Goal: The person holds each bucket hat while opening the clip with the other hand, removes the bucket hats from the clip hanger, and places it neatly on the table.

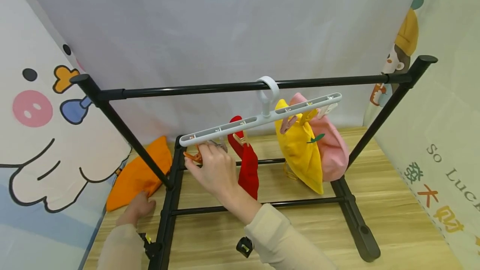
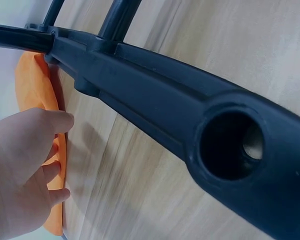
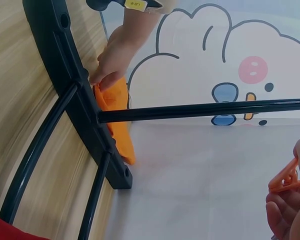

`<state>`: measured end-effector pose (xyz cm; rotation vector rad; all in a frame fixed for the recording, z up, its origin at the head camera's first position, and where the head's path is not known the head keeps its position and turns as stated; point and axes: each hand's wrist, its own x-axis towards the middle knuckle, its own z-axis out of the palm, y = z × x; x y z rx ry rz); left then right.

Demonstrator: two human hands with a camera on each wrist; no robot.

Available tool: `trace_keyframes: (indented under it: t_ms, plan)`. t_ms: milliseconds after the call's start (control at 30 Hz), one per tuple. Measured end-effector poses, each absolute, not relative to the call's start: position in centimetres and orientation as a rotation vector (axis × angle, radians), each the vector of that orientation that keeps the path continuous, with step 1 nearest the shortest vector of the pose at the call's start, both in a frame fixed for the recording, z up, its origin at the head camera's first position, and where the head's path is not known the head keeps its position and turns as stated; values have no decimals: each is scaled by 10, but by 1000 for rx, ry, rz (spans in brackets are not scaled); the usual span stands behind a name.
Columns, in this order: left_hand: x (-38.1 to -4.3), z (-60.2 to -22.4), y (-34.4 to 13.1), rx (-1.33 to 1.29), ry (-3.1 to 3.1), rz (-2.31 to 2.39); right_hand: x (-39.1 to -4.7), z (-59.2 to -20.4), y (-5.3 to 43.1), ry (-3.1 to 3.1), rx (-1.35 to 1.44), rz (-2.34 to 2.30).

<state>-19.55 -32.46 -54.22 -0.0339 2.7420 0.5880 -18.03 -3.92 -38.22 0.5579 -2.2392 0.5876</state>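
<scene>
My left hand (image 1: 140, 208) is low on the left, touching an orange cloth piece (image 1: 140, 174) that lies beside the rack's left foot. In the left wrist view its thumb stands apart from the loosely bent fingers, and orange cloth (image 2: 35, 82) shows between and beyond them. Under the left end of a white hanger (image 1: 236, 126), my right hand (image 1: 215, 170) pinches an orange clothespin (image 1: 194, 157). The right wrist view shows that clothespin (image 3: 285, 180) between thumb and fingers. A grey clothespin (image 1: 222, 144) is partly hidden behind the right hand.
The hanger hooks over the top bar of a black rack (image 1: 195, 89) and tilts down to the left. Clipped to it are a red cloth piece (image 1: 248, 170), a yellow one (image 1: 300, 149) with a green leaf, and a pink one (image 1: 331, 149). Printed curtains flank the wooden tabletop (image 1: 300, 236).
</scene>
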Motion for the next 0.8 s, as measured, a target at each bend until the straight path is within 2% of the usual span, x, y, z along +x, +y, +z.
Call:
trace_keyframes:
  t_ms: [800]
  plan:
    - [-170,-521,-326,-5,2791,633,-178,-379,-41,-2257,554,582]
